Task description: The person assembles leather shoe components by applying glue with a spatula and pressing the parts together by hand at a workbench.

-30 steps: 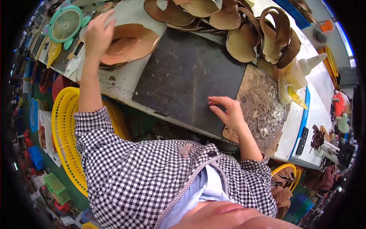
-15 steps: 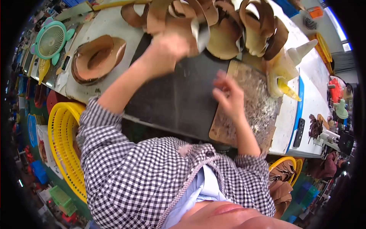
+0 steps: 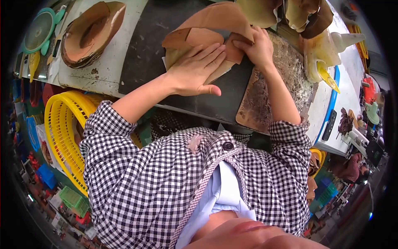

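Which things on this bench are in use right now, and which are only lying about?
In use:
left hand, flat on the tan leather piece
right hand, pressing its edge
dark mat underneath

Lying about:
stack of leather cutouts
green fan
yellow basket
glue bottle

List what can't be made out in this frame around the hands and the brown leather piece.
Head view, the only one:
- Brown leather piece: its lower part is covered by the left hand, its right corner by the right hand.
- Right hand fingertips: tucked under the leather.
- Tan pieces at the bench's far side: cut off by the top edge.
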`<state>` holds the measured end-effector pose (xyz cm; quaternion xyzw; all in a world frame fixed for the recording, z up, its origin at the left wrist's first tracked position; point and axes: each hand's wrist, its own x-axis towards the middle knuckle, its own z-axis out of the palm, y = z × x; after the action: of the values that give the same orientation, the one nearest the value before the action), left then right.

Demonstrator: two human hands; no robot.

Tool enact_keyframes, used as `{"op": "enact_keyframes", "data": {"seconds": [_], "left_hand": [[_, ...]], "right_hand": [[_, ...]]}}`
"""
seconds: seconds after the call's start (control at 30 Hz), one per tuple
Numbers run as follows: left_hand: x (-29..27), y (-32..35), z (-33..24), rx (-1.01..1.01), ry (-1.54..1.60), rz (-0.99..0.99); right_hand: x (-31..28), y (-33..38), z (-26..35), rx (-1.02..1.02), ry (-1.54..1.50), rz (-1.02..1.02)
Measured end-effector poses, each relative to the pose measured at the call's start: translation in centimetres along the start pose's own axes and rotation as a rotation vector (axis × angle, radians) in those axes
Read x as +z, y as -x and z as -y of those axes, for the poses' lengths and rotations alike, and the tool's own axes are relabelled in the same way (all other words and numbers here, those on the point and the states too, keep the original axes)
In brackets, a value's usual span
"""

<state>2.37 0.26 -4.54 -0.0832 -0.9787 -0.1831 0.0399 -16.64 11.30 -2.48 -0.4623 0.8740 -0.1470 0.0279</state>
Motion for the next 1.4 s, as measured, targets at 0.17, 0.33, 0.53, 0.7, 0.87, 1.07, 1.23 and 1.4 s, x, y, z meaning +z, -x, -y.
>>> {"op": "enact_keyframes", "data": {"seconds": [0.17,0.33,0.53,0.7,0.87,1.07,1.23,1.4], "left_hand": [[0.0,-0.2,-0.9,-0.006,-0.043,-0.062],[-1.4,-3.1,-1.1,-0.024,0.008,-0.133],[0.7,-1.9,-1.4,0.044,-0.025,-0.223],[0.7,-1.9,-1.8,0.07,-0.013,-0.151],[1.5,-3.8,-4.4,0.068,-0.044,-0.056],[-3.7,-1.1,-3.3,-0.091,1.059,-0.296],[-4.9,-1.2,6.4,-0.4,0.046,-0.737],[-0.3,-0.6,11.0,-0.435,-0.304,-0.708]], "right_hand": [[-1.2,-0.9,0.5,-0.032,-0.023,0.024],[-0.8,-1.4,0.9,-0.068,0.092,0.072],[-0.6,-3.2,-0.2,0.023,0.09,0.112],[-1.7,-3.7,1.1,0.087,0.037,0.221],[-1.0,-3.3,1.1,0.021,0.091,0.111],[-0.2,-1.3,2.2,-0.304,0.151,-0.507],[4.3,3.6,8.6,-0.655,-0.041,-0.205],[3.9,5.4,10.1,-0.722,0.004,0.047]]}}
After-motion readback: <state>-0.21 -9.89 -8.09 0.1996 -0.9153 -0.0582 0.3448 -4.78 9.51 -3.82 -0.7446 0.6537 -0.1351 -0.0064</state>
